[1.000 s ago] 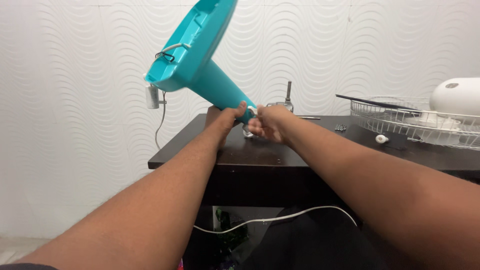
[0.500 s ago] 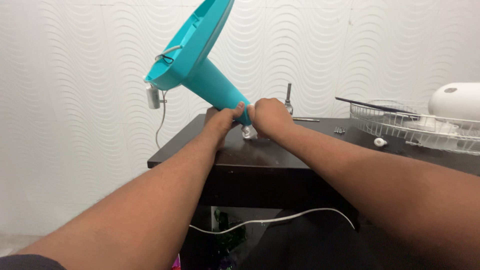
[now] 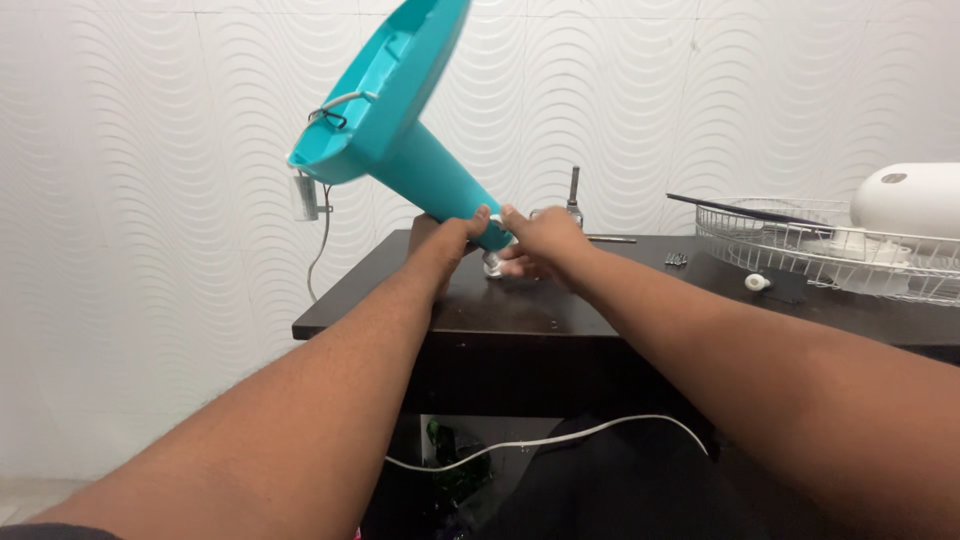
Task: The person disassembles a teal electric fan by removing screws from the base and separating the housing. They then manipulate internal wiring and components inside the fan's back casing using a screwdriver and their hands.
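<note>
Since the earlier pictures the right hand [image 3: 545, 240] has slid up over the neck's end, and the teal base [image 3: 400, 120] has tipped a little more upright; the left hand [image 3: 445, 245] keeps its place.

Nearest, both forearms reach forward from the bottom corners. Below them a white cable [image 3: 540, 440] loops under the tabletop [image 3: 400, 300], by something green and dark that I cannot make out.

At the front of the dark tabletop the two hands meet. The left grip is wrapped round the narrow end of the base's neck, thumb on top, pressed tight to the teal plastic. The right grip is curled over the same end from the other side, fingers bent round a small white part [image 3: 493, 262] just under the neck; whether they pinch it or only cover it I cannot tell. The base rises from the hands up and to the left, tilted, with its wide end high against the wall and a grey wire clip [image 3: 335, 108] on its underside.

Behind the hands a metal shaft [image 3: 574, 190] stands upright. To the right, well apart, lies a wire grille [image 3: 800, 245] like a shallow basket. Across it rests a dark blade [image 3: 740, 208], and at its far side a white housing [image 3: 905, 198]. A small white knob [image 3: 757, 282] lies just before the grille.

Farthest is the wavy white wall [image 3: 150, 150], with a small plug [image 3: 305, 195] hanging on it and its cord dropping down.
</note>
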